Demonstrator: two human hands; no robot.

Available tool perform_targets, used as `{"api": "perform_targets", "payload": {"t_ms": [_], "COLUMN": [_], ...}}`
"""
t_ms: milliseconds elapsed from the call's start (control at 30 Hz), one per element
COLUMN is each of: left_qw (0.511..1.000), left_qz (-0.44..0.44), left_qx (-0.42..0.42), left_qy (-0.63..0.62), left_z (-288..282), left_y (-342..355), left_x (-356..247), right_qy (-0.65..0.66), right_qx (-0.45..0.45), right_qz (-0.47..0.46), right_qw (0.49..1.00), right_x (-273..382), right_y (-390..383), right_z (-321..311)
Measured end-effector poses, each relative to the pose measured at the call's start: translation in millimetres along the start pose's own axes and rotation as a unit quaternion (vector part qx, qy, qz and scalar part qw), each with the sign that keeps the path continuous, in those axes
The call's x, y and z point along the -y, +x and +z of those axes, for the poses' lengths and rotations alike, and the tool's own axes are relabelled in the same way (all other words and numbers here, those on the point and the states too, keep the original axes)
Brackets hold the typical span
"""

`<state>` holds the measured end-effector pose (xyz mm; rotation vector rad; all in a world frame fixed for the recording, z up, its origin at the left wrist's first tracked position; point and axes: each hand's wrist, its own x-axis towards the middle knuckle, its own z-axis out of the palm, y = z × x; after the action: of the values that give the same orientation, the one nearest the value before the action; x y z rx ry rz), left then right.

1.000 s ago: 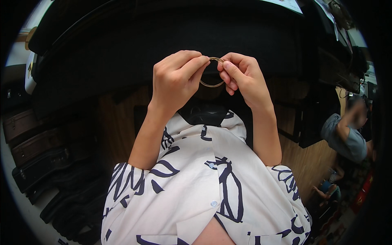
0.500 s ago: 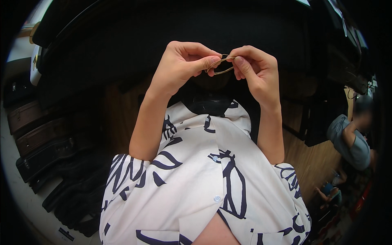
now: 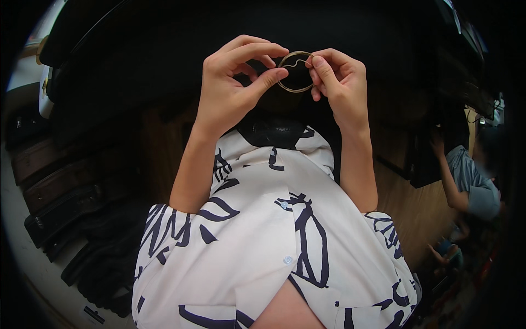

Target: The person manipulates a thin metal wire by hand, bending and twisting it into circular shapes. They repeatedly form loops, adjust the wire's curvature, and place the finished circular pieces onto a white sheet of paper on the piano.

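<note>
A round coil of thin gold-coloured wire (image 3: 295, 91) is held up in front of my chest, its face turned toward me. A short wavy end of the wire crosses the inside of the ring. My right hand (image 3: 341, 82) pinches the coil's right side between thumb and fingers. On the opposite side, my left hand (image 3: 236, 74) has its fingers apart; its thumb tip lies against the coil's left edge and its index fingertip is by the top.
Several dark cases (image 3: 60, 189) stand in a row along the left. Ahead stretches a black surface (image 3: 181, 49). At the right, another person in a grey-blue top (image 3: 471, 175) is near dark furniture over a wooden floor (image 3: 402, 219).
Both hands have risen slightly. The coil has turned from nearly edge-on to face me. My left fingers have spread from a pinch. The other person's arm has shifted.
</note>
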<state>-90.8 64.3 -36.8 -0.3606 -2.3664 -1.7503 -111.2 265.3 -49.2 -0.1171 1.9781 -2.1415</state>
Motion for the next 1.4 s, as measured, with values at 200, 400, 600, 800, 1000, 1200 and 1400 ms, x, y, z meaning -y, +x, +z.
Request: {"api": "perform_targets", "payload": {"t_ms": [200, 400, 600, 800, 1000, 1200, 1400], "left_qw": [0.983, 0.987, 0.932, 0.938, 0.966, 0.965, 0.980], "left_qz": [0.098, -0.028, -0.212, -0.245, -0.173, -0.095, -0.055], "left_qx": [-0.044, -0.140, -0.125, -0.020, -0.014, -0.032, -0.024], "left_qy": [0.149, -0.080, -0.265, -0.244, -0.192, -0.242, -0.191], "left_z": [-1, 2, 5, 1, 4, 2, 3], "left_y": [1, -12, -16, -16, -15, -19, -18], "left_x": [-16, -10, 0, -3, 5, 8, 11], "right_qy": [0.123, 0.225, 0.233, 0.173, 0.188, 0.209, 0.203], "right_qx": [0.038, 0.002, 0.002, 0.035, 0.039, 0.028, 0.026], "right_qz": [0.029, 0.012, -0.034, -0.005, 0.027, 0.050, 0.061], "right_qw": [0.991, 0.974, 0.972, 0.984, 0.981, 0.976, 0.977], "right_x": [9, 6, 5, 11, 4, -3, -4], "right_y": [4, 9, 10, 8, 8, 8, 6], "right_z": [7, 7, 14, 18, 23, 24, 25]}}
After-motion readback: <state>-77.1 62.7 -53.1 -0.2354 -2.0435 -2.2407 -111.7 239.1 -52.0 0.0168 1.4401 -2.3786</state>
